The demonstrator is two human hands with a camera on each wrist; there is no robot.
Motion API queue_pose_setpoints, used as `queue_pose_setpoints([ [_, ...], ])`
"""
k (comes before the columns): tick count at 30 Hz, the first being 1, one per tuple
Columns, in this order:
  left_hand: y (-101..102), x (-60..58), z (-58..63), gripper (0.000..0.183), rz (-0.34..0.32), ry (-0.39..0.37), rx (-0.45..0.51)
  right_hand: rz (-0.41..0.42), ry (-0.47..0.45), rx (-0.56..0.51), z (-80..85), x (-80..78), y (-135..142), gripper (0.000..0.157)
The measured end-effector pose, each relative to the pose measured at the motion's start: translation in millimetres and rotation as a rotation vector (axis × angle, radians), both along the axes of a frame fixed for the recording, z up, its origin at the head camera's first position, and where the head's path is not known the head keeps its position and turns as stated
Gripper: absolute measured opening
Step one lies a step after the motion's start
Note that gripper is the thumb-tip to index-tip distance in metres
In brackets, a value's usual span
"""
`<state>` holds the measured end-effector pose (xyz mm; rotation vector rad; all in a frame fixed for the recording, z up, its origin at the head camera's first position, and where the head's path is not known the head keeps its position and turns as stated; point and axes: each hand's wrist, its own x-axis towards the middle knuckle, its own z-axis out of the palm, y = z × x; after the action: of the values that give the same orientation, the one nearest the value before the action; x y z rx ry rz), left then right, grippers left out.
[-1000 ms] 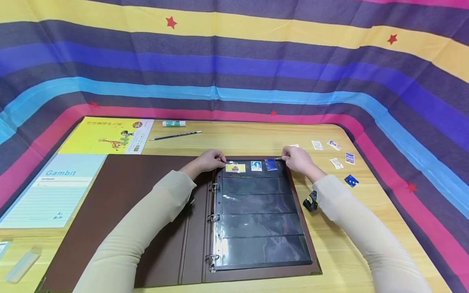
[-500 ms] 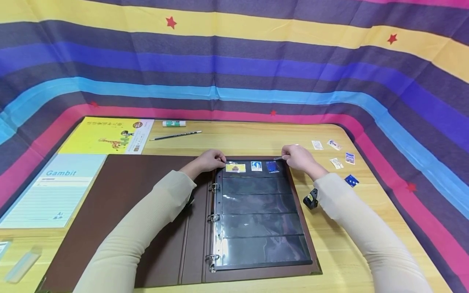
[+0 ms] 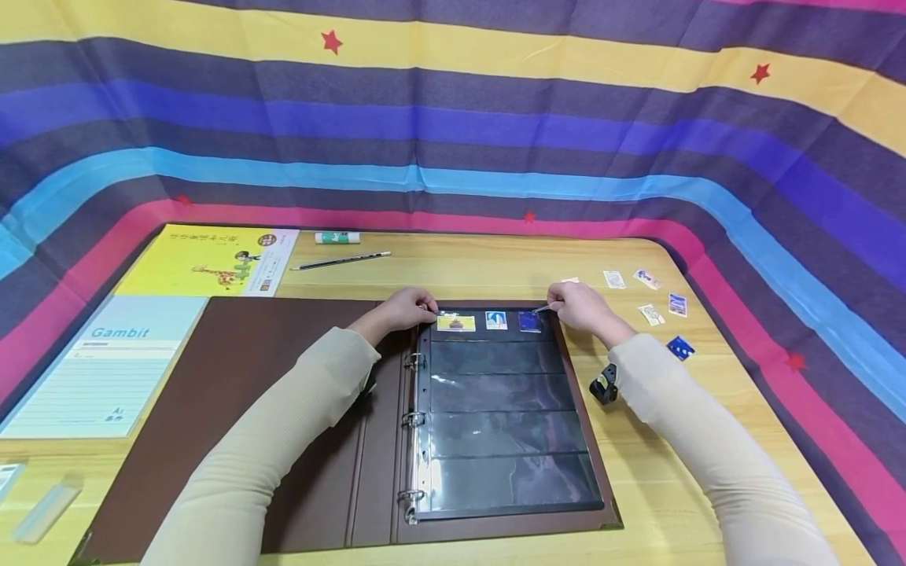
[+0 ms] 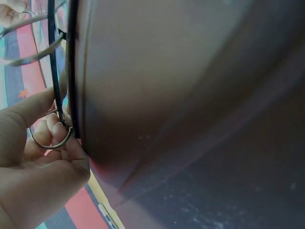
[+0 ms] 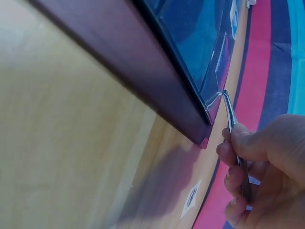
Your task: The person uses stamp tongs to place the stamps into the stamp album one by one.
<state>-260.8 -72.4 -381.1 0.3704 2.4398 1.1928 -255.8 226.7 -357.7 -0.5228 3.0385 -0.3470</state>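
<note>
Pinching tweezers, the right hand had their tips at a dark blue stamp, between both hands, on the album page. Left hand pinched its ring-side top corner. Stamp looked light, thin, easily creased; best gripped flat, by an edge.

Bright head view, glare on clear pockets, hazy wrist views

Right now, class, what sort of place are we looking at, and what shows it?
Probably a hobby table used for stamp collecting: an open ring-bound album has three stamp-like pieces in its top row, the right hand holds tweezers, and loose stamp-like pieces lie nearby.
</note>
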Motion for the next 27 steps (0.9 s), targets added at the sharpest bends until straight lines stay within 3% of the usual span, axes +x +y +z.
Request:
queue_pose_setpoints([
  [6,0,3.1,1.5,0.011,-0.011,0.042,-0.013,-0.021,-0.022,-0.057,0.9,1.8,3,0.005],
  [12,-7,8.6,7.7,0.019,-0.036,0.088,-0.026,-0.036,-0.021,-0.196,2.6,11.9,12,0.007],
  [16,-9,18.4,13.3,0.022,-0.03,0.279,-0.022,-0.044,0.003,-0.269,5.4,25.5,24,0.008],
  [18,-10,26.2,15.3,0.02,-0.051,0.399,-0.016,-0.052,0.002,-0.299,6.7,33.1,31,0.01],
  [20,-10,34.9,15.6,0.016,-0.093,0.464,-0.026,-0.059,-0.008,-0.331,7.8,40.7,39,0.012],
  [24,-12,49.4,10.4,0.013,-0.2,0.414,-0.069,-0.056,-0.05,-0.401,9.1,56.0,58,0.015],
  [27,-14,54.3,5.4,0.018,-0.233,0.397,-0.123,-0.051,-0.061,-0.439,9.2,66.5,71,0.02],
])
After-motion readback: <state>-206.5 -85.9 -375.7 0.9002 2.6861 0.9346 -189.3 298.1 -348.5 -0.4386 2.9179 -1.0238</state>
